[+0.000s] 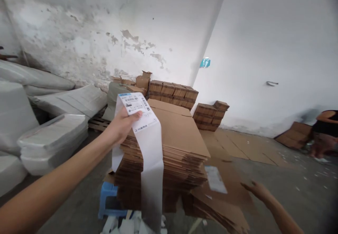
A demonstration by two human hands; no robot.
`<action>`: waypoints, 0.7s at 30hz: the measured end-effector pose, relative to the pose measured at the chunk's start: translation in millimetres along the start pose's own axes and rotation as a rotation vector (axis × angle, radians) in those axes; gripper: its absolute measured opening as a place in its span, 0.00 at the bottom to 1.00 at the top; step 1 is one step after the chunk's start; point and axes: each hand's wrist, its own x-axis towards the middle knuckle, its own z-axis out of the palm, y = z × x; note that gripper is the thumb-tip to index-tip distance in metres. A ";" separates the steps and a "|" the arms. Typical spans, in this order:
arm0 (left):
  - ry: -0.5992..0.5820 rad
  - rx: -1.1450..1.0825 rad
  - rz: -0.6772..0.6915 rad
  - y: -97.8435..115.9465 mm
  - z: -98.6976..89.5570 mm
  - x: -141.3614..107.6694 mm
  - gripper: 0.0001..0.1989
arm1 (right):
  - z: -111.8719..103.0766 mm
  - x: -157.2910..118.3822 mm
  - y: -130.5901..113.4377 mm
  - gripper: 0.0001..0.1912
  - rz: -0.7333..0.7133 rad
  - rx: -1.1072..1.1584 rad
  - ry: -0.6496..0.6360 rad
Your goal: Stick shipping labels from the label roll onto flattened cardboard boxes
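Note:
My left hand [123, 125] grips a long strip of shipping labels [152, 156], thumb on the printed top label. The strip's blank white length hangs down in folds towards the floor. Right behind it rises a tall stack of flattened cardboard boxes [182, 128]. Over at the lower right, my right hand [256, 190] is held out with its fingers apart and nothing in it. Near that hand, a flat cardboard piece [224, 209] in a lower pile bears a white label [216, 179] with a blue edge.
A blue plastic stool [107, 198] stands at the left foot of the stack. White wrapped bundles [52, 135] crowd the left side. Tied cardboard bundles [171, 92] line the wall. Cardboard sheets [245, 147] cover part of the floor. A person [326, 132] is at the far right.

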 end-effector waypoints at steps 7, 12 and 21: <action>-0.640 0.522 0.148 12.1 34.0 -26.2 0.13 | -12.9 -96.1 -238.8 0.40 -0.754 0.517 -0.396; -0.627 0.434 -0.042 27.8 18.6 -40.3 0.11 | -6.9 -160.7 -330.8 0.10 -1.063 0.620 -0.531; 0.224 -0.197 -0.328 20.0 -30.5 -0.2 0.14 | -6.2 -170.0 -338.1 0.05 -1.362 0.528 -0.170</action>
